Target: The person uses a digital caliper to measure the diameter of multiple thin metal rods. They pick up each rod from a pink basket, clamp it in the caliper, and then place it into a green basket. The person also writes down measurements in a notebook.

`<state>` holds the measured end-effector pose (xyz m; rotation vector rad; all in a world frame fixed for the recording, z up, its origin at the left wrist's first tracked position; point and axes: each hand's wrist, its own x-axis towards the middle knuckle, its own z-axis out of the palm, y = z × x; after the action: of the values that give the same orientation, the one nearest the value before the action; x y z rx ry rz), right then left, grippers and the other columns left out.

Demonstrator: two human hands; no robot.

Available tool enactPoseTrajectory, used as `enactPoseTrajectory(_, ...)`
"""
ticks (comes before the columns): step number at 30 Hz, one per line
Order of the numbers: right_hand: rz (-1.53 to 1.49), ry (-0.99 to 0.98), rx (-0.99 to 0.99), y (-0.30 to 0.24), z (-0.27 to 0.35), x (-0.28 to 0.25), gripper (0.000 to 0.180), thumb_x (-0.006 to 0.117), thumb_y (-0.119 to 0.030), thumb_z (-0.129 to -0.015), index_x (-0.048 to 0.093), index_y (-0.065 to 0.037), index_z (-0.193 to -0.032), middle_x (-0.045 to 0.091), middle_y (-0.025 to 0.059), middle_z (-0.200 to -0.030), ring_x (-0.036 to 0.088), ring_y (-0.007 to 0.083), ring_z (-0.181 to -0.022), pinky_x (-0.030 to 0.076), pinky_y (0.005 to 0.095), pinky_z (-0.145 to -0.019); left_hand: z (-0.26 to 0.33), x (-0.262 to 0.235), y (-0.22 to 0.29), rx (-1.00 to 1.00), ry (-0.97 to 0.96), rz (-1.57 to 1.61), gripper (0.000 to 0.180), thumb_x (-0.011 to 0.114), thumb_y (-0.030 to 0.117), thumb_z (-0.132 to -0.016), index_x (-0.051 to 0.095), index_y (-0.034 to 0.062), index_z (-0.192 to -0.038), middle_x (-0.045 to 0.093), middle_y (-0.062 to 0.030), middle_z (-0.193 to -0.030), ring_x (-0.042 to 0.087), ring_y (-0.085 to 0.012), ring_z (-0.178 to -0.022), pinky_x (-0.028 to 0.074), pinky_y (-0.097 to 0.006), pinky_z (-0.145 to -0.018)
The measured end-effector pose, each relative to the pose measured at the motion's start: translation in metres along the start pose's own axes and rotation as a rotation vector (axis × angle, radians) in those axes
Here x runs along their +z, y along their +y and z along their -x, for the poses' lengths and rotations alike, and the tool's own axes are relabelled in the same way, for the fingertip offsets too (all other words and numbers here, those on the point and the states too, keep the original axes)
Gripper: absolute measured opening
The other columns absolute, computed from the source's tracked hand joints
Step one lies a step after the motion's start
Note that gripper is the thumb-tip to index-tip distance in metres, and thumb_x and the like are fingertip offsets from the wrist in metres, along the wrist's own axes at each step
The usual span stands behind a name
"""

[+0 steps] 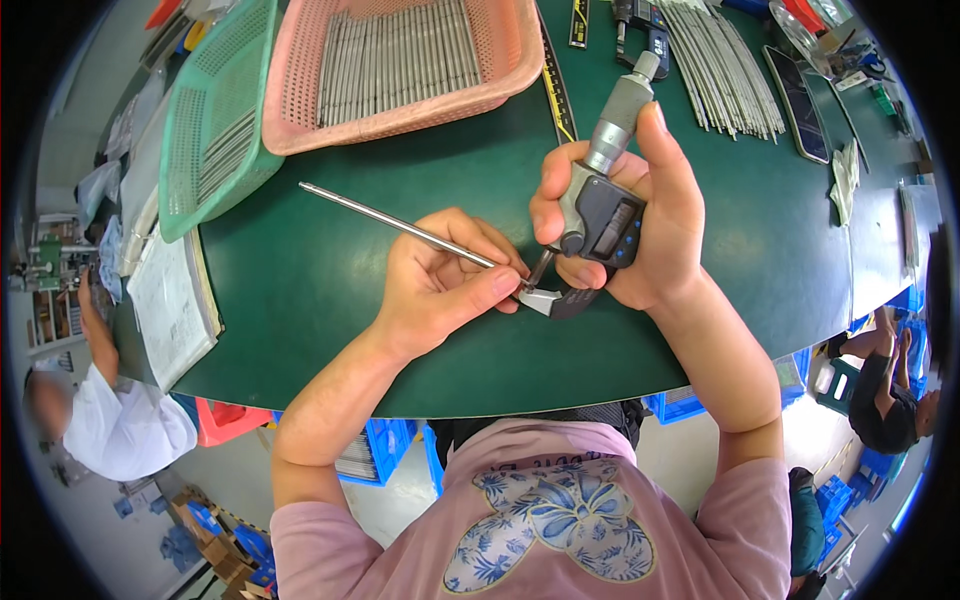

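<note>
Between the thumb and fingers of my left hand [445, 275] is a thin metal rod [395, 222], slanting up to the left. Its near end sits at the jaws of a digital micrometer [607, 215]. My right hand [655, 210] wraps round the micrometer's grey and black body, with the thimble pointing up and away. The thumb lies beside the thimble. Whether both measuring faces touch the rod is too small to tell. Beyond my hands stands a pink basket [395, 125] holding many similar metal rods [400, 60].
A green basket [225, 190] with some rods leans beside the pink one. Papers [175, 300] lie at the left table edge. More rods [720, 70], a phone [797, 105], a second measuring tool [650, 35] and a tape rule [557, 90] lie at the back. Other people are at both sides.
</note>
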<state>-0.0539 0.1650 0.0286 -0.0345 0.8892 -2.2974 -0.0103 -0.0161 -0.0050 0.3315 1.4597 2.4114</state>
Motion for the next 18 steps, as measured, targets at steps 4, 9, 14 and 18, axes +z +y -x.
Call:
enactPoseTrajectory(4,0.019,0.016,0.004,-0.003,0.001,0.001,0.073,0.026,-0.066,-0.079,0.055,0.001,-0.079,0.058,0.0124,-0.066,0.042,0.0147,-0.037,0.036,0.0231,-0.036,0.0,0.002,0.0,-0.016,0.013,-0.001,0.013,0.057,-0.006,-0.076,0.049,0.0006,-0.083,0.059,-0.0163,-0.083,0.059,-0.0152,-0.068,0.052,-0.025,-0.056)
enactPoseTrajectory(9,0.049,0.009,-0.017,-0.006,0.001,-0.001,0.072,0.028,-0.065,-0.079,0.055,0.001,-0.079,0.058,0.0124,-0.066,0.042,0.0147,-0.037,0.036,0.0233,-0.037,-0.004,0.003,0.0,-0.02,0.012,-0.011,0.012,0.058,-0.005,-0.077,0.049,0.0,-0.083,0.059,-0.016,-0.083,0.059,-0.0153,-0.067,0.051,-0.025,-0.057)
enactPoseTrajectory(14,0.004,0.02,0.076,-0.004,-0.003,0.005,0.07,0.02,-0.063,-0.083,0.052,-0.001,-0.087,0.056,0.0124,-0.066,0.043,0.0172,-0.038,0.035,0.0247,-0.035,0.002,0.0,0.004,-0.021,0.043,0.012,0.012,0.06,0.0,-0.077,0.05,0.0009,-0.082,0.059,-0.0127,-0.081,0.059,-0.0145,-0.067,0.051,-0.025,-0.058)
enactPoseTrajectory(18,0.03,0.171,-0.005,0.002,0.0,0.008,0.063,0.023,-0.059,-0.084,0.051,-0.002,-0.084,0.053,0.0123,-0.063,0.037,0.0185,-0.034,0.03,0.0271,-0.032,0.003,-0.006,0.003,0.023,0.131,0.033,0.012,0.062,0.006,-0.078,0.051,0.0021,-0.081,0.058,-0.0091,-0.077,0.059,-0.0143,-0.065,0.051,-0.025,-0.059)
